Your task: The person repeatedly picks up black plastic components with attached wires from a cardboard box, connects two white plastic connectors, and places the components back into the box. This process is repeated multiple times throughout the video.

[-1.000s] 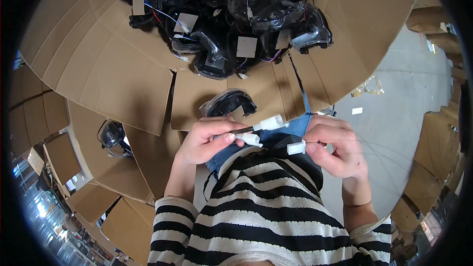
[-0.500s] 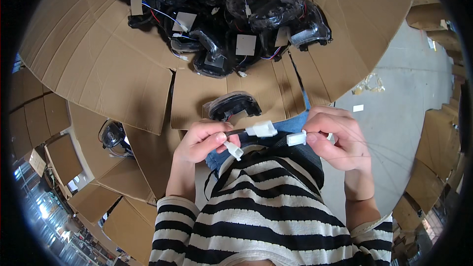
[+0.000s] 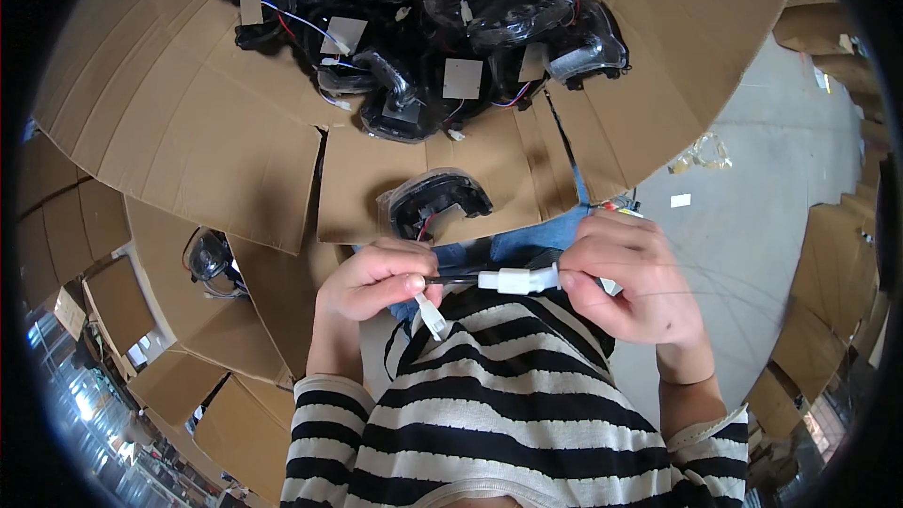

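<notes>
My left hand [image 3: 381, 280] is closed around a dark cable. A white plug connector [image 3: 508, 281] sits at that cable's end, pointing right. From under the same fingers hangs a second, smaller white connector [image 3: 433, 318]. My right hand [image 3: 625, 273] pinches another white connector [image 3: 546, 277], which now meets the end of the cable's plug in front of my striped shirt. How deeply the two are joined I cannot tell. Just beyond my left hand lies a black lamp housing with a clear cover [image 3: 437, 204] on a cardboard flap, a red wire running from it toward the hand.
Many similar black lamp units [image 3: 461, 38] with grey labels and loose wires are piled on the cardboard sheet [image 3: 188, 132] ahead. Another lamp [image 3: 209, 254] lies in an open carton at left. Cartons [image 3: 828, 273] line the right side beyond the grey floor [image 3: 762, 160].
My right hand has moved left, bringing its connector against the cable's plug. Before, a gap separated them. My left hand has shifted slightly left and down, and the small connector hangs lower.
</notes>
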`<state>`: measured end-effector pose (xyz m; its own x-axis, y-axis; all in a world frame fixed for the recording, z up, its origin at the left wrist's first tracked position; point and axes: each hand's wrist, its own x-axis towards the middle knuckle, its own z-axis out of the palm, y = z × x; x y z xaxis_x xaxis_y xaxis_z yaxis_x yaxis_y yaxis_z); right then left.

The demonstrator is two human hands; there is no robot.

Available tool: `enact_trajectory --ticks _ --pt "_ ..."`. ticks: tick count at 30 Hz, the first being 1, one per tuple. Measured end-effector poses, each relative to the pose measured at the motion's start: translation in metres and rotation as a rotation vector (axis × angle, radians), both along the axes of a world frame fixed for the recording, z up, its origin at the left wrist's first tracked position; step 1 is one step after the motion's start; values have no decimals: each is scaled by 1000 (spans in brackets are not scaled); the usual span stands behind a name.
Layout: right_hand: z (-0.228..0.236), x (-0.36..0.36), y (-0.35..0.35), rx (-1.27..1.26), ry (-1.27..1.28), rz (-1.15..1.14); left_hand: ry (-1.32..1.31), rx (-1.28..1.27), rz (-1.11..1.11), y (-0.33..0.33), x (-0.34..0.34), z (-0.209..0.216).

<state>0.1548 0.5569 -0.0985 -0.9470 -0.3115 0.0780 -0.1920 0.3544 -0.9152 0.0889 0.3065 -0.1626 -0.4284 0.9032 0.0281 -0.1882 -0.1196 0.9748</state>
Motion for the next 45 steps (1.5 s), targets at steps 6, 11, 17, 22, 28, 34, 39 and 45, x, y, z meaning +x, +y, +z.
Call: enact_trajectory --ticks 6,11,17,22,28,34,39,45 --pt "-8 10 -9 34 7 -21 63 -55 -101 -1 8 2" --pt "-12 11 -2 -83 -38 8 195 -110 77 -13 14 19" --pt "-12 18 9 -75 -121 -83 102 395 1213 -166 53 86" --pt "-21 20 5 -66 -149 -57 827 -19 1875 -259 29 138" --pt "-25 20 2 -65 -131 -51 782 -1179 1693 -359 25 -5" --pt "-33 21 4 -20 -173 -85 309 -705 1852 -172 26 -30" --pt "-41 17 4 -77 -197 -48 -742 -56 873 11 21 -99" --pt "-40 22 11 -76 -276 -94 -1419 -84 891 94 -59 -235"
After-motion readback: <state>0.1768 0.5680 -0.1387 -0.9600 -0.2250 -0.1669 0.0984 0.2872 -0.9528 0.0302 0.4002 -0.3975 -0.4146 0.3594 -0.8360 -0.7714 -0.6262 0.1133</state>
